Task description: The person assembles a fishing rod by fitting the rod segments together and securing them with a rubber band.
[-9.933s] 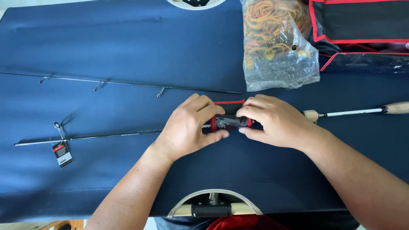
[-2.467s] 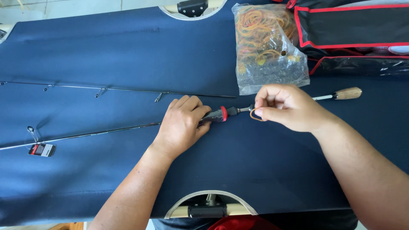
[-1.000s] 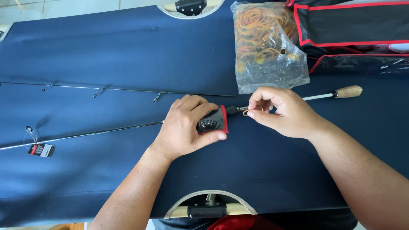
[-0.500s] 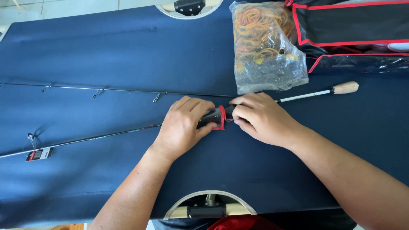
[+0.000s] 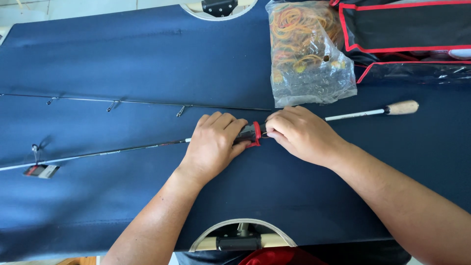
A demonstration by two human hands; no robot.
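My left hand point(image 5: 212, 145) grips the black fore part of a fishing rod's handle, just left of its red ring point(image 5: 256, 133). My right hand point(image 5: 297, 134) closes on the handle right of that ring, fingertips pinched at the ring. The thin rod shaft point(image 5: 122, 149) runs left from my left hand to a hanging tag point(image 5: 41, 170). A white butt section ends in a cork knob point(image 5: 402, 107) at the right. What my right fingers pinch is hidden.
A second thin rod section point(image 5: 142, 103) with small line guides lies parallel, farther back. A clear bag of rubber bands point(image 5: 306, 49) sits behind my right hand. A black case with red trim point(image 5: 407, 29) is at the back right. Dark blue cloth point(image 5: 122, 49) covers the table.
My right hand has come left from the butt section up against the red ring. The rod has shifted a little, its cork end angled slightly upward. My left hand has stayed on the handle.
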